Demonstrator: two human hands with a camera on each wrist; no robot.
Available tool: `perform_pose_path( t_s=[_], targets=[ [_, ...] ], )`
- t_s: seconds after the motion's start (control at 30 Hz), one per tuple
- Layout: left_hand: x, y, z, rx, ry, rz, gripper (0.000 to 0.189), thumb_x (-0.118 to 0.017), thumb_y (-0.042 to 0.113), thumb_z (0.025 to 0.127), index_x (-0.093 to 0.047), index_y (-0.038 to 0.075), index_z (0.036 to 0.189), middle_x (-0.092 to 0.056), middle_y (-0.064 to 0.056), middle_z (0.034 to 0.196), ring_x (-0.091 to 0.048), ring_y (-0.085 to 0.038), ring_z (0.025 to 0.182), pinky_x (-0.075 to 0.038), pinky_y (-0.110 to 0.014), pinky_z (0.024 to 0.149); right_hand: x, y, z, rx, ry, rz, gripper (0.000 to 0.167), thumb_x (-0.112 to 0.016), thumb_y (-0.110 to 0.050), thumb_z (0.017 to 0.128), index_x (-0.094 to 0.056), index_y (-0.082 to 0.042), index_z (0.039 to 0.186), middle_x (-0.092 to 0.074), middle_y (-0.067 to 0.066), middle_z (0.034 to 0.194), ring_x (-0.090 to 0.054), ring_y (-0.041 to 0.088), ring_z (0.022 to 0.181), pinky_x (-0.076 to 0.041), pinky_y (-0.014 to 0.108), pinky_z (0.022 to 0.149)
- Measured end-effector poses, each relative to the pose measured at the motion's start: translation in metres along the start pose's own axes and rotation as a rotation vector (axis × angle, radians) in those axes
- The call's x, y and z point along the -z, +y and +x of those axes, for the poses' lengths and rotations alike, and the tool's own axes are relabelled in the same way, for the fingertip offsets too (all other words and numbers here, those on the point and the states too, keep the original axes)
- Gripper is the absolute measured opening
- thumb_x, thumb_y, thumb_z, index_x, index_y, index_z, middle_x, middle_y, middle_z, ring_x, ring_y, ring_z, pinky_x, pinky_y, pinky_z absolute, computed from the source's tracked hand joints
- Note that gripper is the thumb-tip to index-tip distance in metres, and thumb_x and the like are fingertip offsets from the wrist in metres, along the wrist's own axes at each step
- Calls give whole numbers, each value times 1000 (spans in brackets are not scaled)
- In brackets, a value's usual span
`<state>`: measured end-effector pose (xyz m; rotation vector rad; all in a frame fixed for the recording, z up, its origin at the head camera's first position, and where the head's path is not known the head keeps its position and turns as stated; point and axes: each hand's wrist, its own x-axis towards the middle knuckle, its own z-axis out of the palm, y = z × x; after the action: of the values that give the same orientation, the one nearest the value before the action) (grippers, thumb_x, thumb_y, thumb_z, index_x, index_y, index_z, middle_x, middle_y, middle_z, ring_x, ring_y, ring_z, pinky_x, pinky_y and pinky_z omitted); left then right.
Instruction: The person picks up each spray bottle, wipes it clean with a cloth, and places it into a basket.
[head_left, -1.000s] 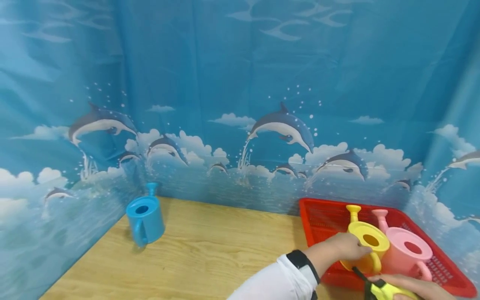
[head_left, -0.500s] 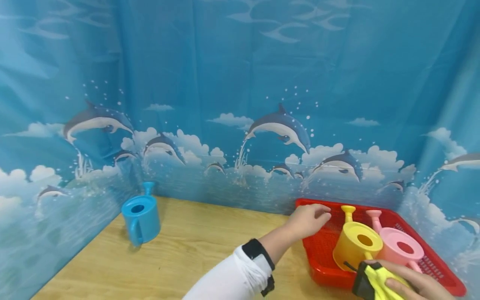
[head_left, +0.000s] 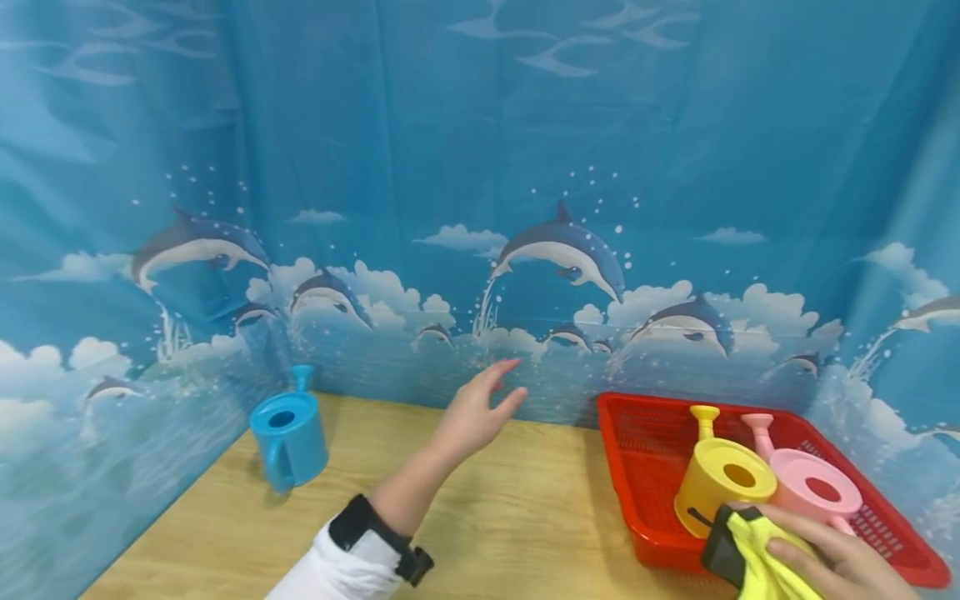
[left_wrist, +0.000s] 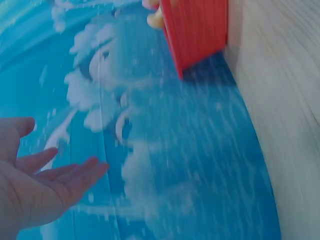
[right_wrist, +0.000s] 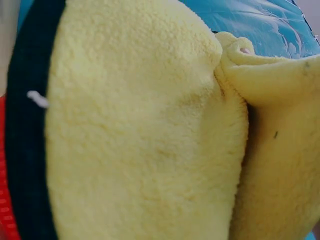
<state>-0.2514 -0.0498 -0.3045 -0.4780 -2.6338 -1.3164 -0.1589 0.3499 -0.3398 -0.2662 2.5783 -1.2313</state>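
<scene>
My left hand (head_left: 474,417) is in the air above the middle of the wooden table, its fingers loosely extended and holding nothing; the left wrist view shows the same hand (left_wrist: 45,185) with its fingers spread. At the lower right, my right hand (head_left: 847,554) grips a yellow cloth (head_left: 768,554) with a dark border. Fuzzy folds of that cloth (right_wrist: 135,125) fill most of the right wrist view. Just behind it, a yellow watering can (head_left: 720,479) and a pink watering can (head_left: 813,483) stand upright in the red basket (head_left: 626,508). A blue watering can (head_left: 294,442) stands at the table's far left.
The wooden table (head_left: 517,500) runs back to a blue dolphin-print curtain (head_left: 420,208), which also hangs along both sides. The basket's low slotted walls stand at the table's right end, near the curtain.
My left hand has let go of the yellow watering can in the basket and moved left over the table. The right hand still holds the cloth near the basket's front.
</scene>
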Motion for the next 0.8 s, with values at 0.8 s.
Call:
perform_pose_path(
  t_s=[0.8],
  targets=[
    [100, -153, -111, 402, 476, 118, 70, -47, 26, 102, -6, -1, 152, 2, -32, 156, -3, -56, 141, -12, -69, 110, 4, 3, 1, 22, -34, -48, 62, -44, -28, 103, -26, 18, 139, -61, 7, 103, -60, 17, 66, -54, 27, 61]
  ],
)
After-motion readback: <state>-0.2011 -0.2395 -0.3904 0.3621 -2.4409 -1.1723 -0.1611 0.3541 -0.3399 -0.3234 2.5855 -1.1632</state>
